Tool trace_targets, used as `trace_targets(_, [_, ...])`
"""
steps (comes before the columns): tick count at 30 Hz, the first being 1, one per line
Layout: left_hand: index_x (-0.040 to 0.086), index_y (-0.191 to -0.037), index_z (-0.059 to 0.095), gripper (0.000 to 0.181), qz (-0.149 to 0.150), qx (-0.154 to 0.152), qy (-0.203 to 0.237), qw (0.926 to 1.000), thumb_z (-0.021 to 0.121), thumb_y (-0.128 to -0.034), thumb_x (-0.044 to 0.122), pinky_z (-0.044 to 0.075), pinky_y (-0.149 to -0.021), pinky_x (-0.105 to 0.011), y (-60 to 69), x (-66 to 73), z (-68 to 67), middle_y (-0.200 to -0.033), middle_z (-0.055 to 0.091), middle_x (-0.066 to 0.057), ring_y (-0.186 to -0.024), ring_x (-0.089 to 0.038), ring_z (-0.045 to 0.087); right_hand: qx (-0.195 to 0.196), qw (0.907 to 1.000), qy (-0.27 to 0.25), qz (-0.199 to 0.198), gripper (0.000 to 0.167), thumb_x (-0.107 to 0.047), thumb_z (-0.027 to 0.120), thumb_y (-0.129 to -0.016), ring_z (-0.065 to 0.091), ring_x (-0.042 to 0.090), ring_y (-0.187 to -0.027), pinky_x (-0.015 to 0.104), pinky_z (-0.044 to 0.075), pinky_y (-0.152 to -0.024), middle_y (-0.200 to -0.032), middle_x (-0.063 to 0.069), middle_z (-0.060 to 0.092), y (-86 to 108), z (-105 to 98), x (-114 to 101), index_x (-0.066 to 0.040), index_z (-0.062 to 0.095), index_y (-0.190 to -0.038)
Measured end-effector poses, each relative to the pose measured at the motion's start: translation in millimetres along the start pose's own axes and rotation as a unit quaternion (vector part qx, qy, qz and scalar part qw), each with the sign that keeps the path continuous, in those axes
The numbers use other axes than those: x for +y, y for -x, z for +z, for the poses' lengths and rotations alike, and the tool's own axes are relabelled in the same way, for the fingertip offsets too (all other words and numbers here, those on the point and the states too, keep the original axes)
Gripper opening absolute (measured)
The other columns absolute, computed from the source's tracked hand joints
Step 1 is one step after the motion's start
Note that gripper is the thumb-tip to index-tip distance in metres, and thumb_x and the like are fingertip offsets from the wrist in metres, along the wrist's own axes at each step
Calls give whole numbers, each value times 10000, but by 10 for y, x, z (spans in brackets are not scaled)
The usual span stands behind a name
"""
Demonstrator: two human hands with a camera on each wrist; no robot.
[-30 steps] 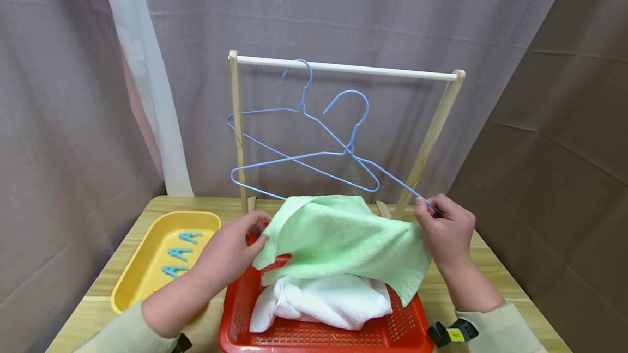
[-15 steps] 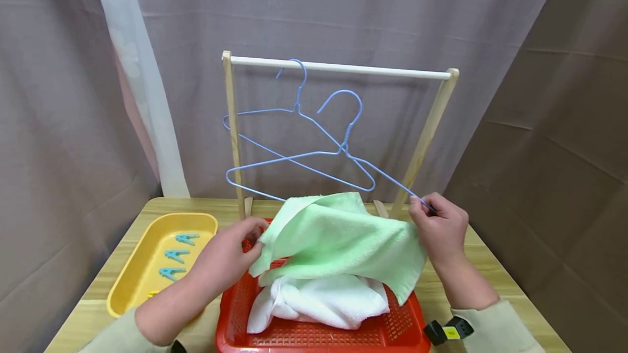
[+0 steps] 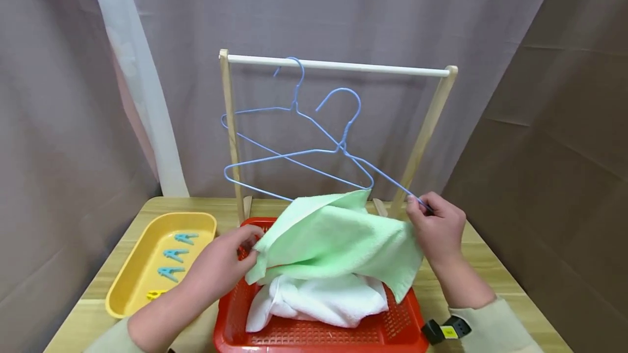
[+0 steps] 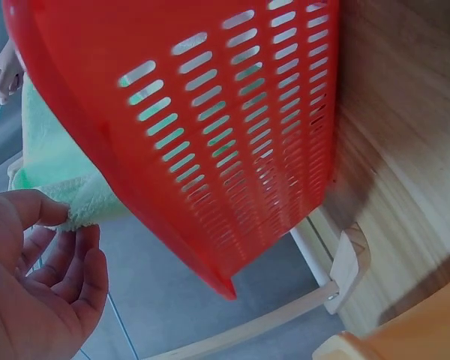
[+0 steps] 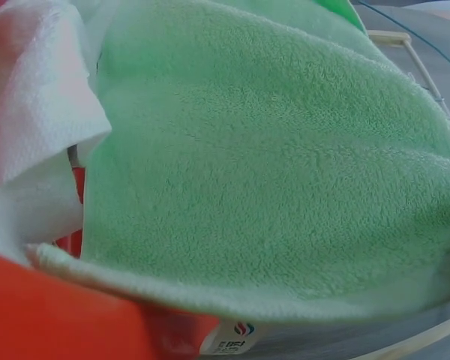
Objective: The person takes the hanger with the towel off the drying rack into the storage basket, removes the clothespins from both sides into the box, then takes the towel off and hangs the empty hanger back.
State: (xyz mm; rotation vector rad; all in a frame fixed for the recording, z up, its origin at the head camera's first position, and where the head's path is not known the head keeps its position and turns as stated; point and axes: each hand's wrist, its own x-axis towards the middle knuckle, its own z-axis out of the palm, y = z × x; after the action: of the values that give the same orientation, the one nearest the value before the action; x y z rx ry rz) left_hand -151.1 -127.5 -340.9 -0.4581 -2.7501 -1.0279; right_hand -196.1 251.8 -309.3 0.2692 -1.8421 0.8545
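Note:
In the head view, my left hand [image 3: 221,260] pinches the left edge of a light green towel [image 3: 343,238]; the left wrist view shows the towel edge [image 4: 82,202] between thumb and fingers. My right hand [image 3: 439,227] grips the right end of a blue wire hanger [image 3: 314,151], and the towel's right side hangs beside that hand. Whether these fingers also hold the towel, I cannot tell. The towel is draped over the hanger's lower part, hiding most of its bottom bar. A white towel [image 3: 319,301] lies below in a red basket [image 3: 223,320].
Behind stands a wooden rack with a white rod [image 3: 373,68], from which a second blue hanger [image 3: 294,107] hangs. On the left, a yellow tray [image 3: 122,282] holds several clothespins, blue ones [image 3: 175,255] and a yellow one [image 3: 154,294]. Curtains surround the wooden table [image 3: 495,287].
My left hand has drawn the green towel's edge slightly left and down, and its top corner now sits farther right. The right hand keeps hold of the hanger. The head view has shifted a little.

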Motion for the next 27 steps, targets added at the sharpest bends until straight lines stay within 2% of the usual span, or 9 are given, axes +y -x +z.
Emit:
trace_targets(4, [306,-1032,653,271,17,-29,-15,10000,704,-869,95,506,-673,-251,-32,-2,7,-797,584,198,-753,-28,557,116,9999,20,95,250,-26,709,-738,351,-46,-525,128,254,-507,-512,-62,441,10,-10,21,-72,551,-549])
trace_targets(9, [299,-1036,663,270,-71,-99,34,9999,706,-867,93,507,-668,-246,-37,-2,31,-807,591,194,-751,-29,559,105,9999,23,-38,247,-44,704,-751,337,-55,-529,136,253,-515,-519,-37,444,16,-36,39,-59,550,-559])
trace_targets(14, [290,-1033,673,259,-122,-77,-20,9999,710,-863,98,507,-664,-252,-16,-10,42,-825,593,178,-749,-38,549,-24,10000,30,3,254,-73,709,-764,352,-44,-522,146,263,-508,-519,-66,452,14,-41,61,-77,561,-558])
trace_targets(27, [305,-1020,685,282,-320,-86,-62,9994,717,-857,78,498,-668,-260,48,-55,36,-826,573,171,-757,-53,532,21,10000,-44,-66,243,-92,718,-758,341,-64,-533,149,265,-515,-527,-42,460,21,18,63,-70,571,-566])
